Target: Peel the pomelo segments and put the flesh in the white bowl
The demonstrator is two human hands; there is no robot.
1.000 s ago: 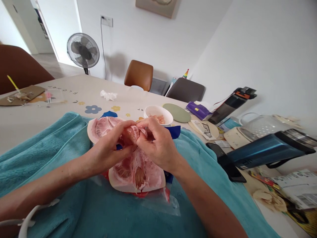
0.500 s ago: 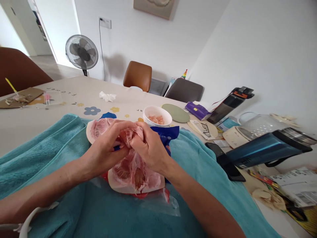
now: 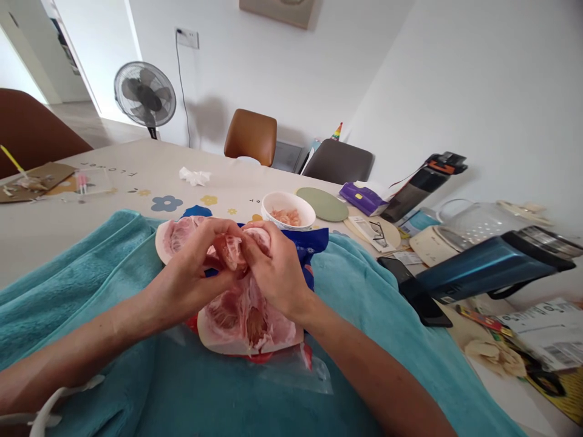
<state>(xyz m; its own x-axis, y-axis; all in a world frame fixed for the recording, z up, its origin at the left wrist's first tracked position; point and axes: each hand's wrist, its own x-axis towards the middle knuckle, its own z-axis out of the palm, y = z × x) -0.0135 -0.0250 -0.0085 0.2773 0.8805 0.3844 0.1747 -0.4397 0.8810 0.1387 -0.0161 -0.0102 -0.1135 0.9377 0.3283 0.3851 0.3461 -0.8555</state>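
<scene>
Between my two hands is a pink pomelo segment [image 3: 233, 252], its pulp partly bared and pale membrane around it. My left hand [image 3: 191, 279] curls around the segment from the left, thumb below and fingers above. My right hand [image 3: 279, 273] pinches its right side, thumb bent against the pulp. Below my hands lies a thick pomelo rind [image 3: 277, 334] with pink pith and a brownish hollow. Another rind piece [image 3: 175, 237] shows behind my left hand. Both rest on blue and red plastic packaging [image 3: 310, 240]. A white bowl [image 3: 277, 224] beyond my right hand holds peeled pulp pieces [image 3: 286, 216].
A teal blanket [image 3: 364, 303] covers the near side. To the right are a black phone [image 3: 416, 294], a blue tumbler [image 3: 483, 267], a dark bottle [image 3: 416, 191] and a purple tissue pack [image 3: 362, 197]. Crumpled tissue [image 3: 195, 176] and a green mat [image 3: 322, 204] lie farther back.
My fingers have spread slightly apart around the segment, and more of its orange-pink pulp shows. The view has shifted a little. The bowl and rinds stay in place.
</scene>
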